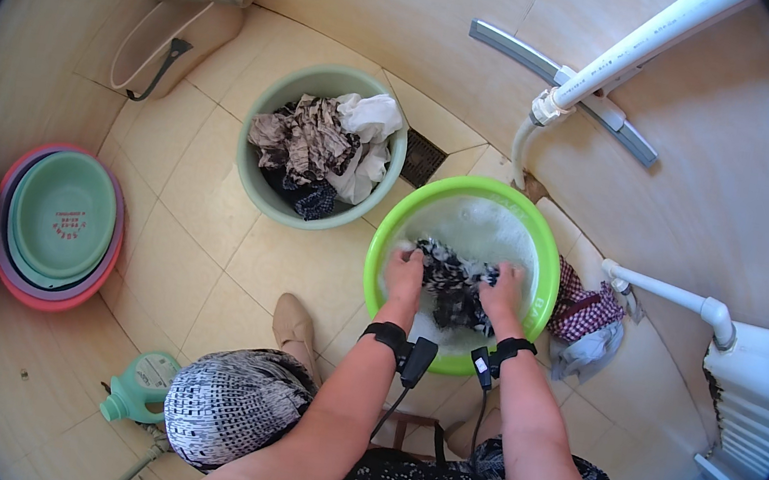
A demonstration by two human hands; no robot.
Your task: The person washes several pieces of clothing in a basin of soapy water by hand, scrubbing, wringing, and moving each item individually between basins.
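Before me on the tiles stands a bright green plastic basin [376, 262] holding soapy, cloudy water [477, 224]. A wet black-and-white patterned garment [455, 286] is bunched up in it, partly under the suds. My left hand [405, 275] grips the cloth at its left edge, thumb uppermost. On the other side, my right hand [503, 290] has hold of the cloth's right edge. Some fingertips of both hands are hidden by foam and fabric. Each wrist wears a black strap with a small cabled device.
A pale green tub [245, 178] of clothes stands beyond the basin, near a floor drain [423, 158]. Checked cloth [587, 307] lies to the right by a radiator [751, 390]. Stacked basins [65, 216], a detergent bottle [141, 386] and a mop bucket [177, 45] are leftward. A white pipe [635, 51] slants overhead.
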